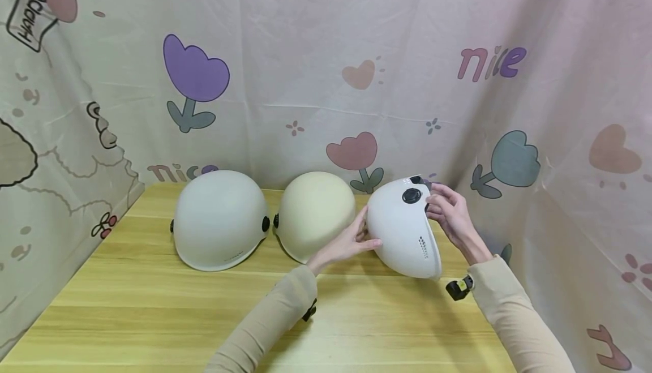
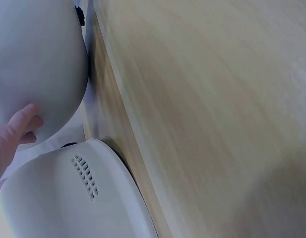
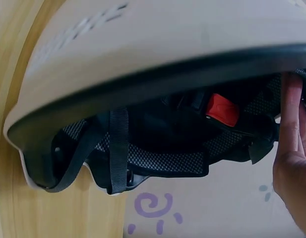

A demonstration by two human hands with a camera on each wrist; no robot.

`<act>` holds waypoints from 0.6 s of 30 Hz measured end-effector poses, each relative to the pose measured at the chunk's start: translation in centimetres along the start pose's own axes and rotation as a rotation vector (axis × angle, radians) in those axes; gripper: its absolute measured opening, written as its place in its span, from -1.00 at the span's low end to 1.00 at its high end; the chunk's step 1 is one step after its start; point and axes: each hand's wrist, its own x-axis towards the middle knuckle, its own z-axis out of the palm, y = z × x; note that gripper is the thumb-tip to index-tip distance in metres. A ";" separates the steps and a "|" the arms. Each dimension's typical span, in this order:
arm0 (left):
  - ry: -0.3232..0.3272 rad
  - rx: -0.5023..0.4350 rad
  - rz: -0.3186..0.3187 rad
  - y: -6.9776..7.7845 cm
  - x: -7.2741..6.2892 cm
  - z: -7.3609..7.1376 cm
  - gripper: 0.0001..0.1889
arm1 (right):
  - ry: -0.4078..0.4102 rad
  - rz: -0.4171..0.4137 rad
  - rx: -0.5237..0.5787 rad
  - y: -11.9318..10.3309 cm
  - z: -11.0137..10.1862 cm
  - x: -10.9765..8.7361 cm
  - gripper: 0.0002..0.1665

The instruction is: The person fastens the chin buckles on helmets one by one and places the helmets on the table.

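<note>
On the right, a white helmet is tilted, its crown toward the left and its opening toward the right. My left hand holds it by the crown, thumb and fingers spread over the smooth shell. At the rim, my right hand grips it, with fingers reaching inside the opening. The right wrist view shows black straps, dark padding and a red buckle piece inside. A black round knob sits on the shell's side.
A cream helmet stands on the wooden table just left of the held one. Farther left is a pale grey helmet. A patterned cloth hangs behind and along both sides.
</note>
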 end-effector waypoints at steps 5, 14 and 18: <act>0.008 -0.006 0.012 0.0 0.0 -0.1 0.03 | 0.038 0.027 0.096 0.2 -0.4 0.1 -0.70; 0.040 0.004 -0.015 0.2 0.1 0.0 0.00 | 0.066 0.056 0.102 0.3 -0.6 0.1 -0.57; 0.036 0.027 -0.023 0.2 0.1 0.0 0.01 | 0.058 0.050 0.135 0.2 -0.8 0.1 -0.61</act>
